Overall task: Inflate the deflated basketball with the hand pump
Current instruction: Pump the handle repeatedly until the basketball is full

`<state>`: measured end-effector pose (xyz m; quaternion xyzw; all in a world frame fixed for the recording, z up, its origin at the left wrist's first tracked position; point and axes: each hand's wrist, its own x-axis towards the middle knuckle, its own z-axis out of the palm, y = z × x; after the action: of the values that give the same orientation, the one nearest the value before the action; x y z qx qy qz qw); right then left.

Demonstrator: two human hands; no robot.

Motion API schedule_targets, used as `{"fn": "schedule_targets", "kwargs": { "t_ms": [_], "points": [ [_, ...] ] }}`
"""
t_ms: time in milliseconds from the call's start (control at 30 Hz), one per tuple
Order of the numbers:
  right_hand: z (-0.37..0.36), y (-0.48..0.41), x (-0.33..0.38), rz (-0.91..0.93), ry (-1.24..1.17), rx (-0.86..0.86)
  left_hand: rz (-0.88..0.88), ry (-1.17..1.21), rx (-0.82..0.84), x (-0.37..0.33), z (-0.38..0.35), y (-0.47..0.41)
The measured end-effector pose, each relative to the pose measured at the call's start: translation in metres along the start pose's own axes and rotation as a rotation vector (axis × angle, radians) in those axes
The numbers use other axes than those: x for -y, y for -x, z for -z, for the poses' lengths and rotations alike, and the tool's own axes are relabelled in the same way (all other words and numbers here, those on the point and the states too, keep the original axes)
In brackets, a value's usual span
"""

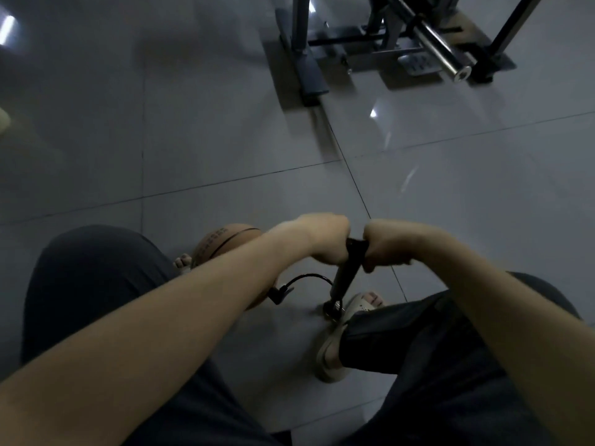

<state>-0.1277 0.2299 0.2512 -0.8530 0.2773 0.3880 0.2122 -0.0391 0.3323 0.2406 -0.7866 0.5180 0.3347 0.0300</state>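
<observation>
From the head view, looking down, the left hand and the right hand are each clamped on one end of the black crossbar handle of the hand pump, with the fingers curled round it and the knuckles facing away. The dark barrel of the pump runs down from between the two fists to its base on the grey tiled floor. The base is just beside the toe of a pale sandal on the right foot; whether the foot presses on it cannot be told. A thin black hose arcs from the base to the left and ends in a connector at the basketball. The orange-brown ball lies on the floor, partly hidden by the left forearm, with the bare toes of the left foot touching its left side. Dark trousers cover both legs. Well apart, at the upper right, stands a metal gym frame carrying a chrome bar.
</observation>
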Motion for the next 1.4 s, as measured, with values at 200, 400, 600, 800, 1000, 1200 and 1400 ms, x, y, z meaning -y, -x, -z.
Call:
{"fn": "schedule_targets", "kwargs": {
  "t_ms": [200,400,600,800,1000,1200,1400],
  "points": [
    [-0.015,-0.002,0.001,0.012,0.009,-0.095,0.002,0.016,0.095,-0.001,-0.003,-0.008],
    [-0.071,-0.042,-0.015,0.012,0.109,-0.137,-0.005,-0.022,0.123,0.008,-0.062,-0.033],
    [-0.094,-0.072,-0.028,0.012,0.114,-0.064,0.01,-0.01,0.094,0.012,-0.097,-0.054],
    [-0.112,-0.087,-0.033,0.017,0.157,-0.038,0.018,0.045,0.08,0.014,-0.125,-0.061],
    [-0.109,-0.076,-0.031,0.007,0.151,-0.022,0.009,0.009,0.087,0.008,-0.11,-0.045],
    [-0.046,-0.037,-0.013,0.012,0.046,0.043,0.007,-0.032,0.086,0.003,-0.046,-0.02],
    [0.02,0.01,-0.007,0.015,-0.046,0.0,0.008,0.039,0.055,-0.006,0.023,-0.008]
  ]
}}
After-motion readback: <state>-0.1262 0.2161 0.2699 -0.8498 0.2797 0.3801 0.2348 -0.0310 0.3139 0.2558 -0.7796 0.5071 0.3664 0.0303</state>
